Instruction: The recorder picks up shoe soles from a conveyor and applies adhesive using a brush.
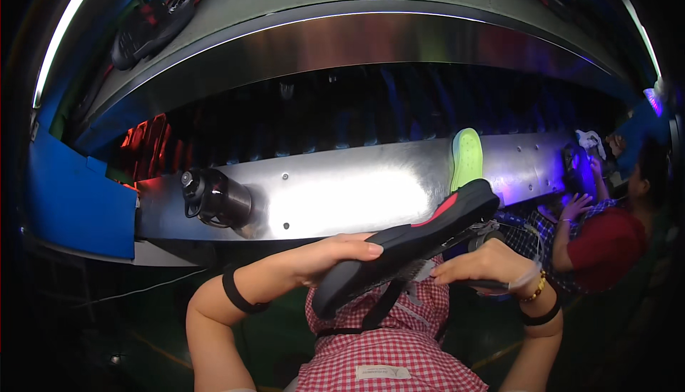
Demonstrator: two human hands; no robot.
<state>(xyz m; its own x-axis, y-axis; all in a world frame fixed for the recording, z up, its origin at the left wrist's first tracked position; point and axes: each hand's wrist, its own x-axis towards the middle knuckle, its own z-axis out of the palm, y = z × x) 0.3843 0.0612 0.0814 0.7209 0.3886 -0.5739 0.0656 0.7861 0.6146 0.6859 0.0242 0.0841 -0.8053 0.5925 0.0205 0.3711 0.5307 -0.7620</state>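
Observation:
In front of my chest, my left hand (341, 253) grips a black shoe (410, 245) with a red patch on its sole edge. The shoe is tilted, its sole turned up and away, with one end low at the left and the other raised at the right. Close under the shoe's right part is my right hand (492, 265), its fingers closed on something I cannot make out; a pale piece shows by the fingertips and a dark edge below the palm. Just beyond the shoe, a lime-green insole (467, 158) lies on the metal ledge (342, 192).
A dark bottle (220, 199) stands on the ledge at the left. Past the ledge runs a raised grey belt (342, 31) with a metal side, carrying another black shoe (153, 26) at far left. On the right, a co-worker in a red top (606, 248) works under violet light.

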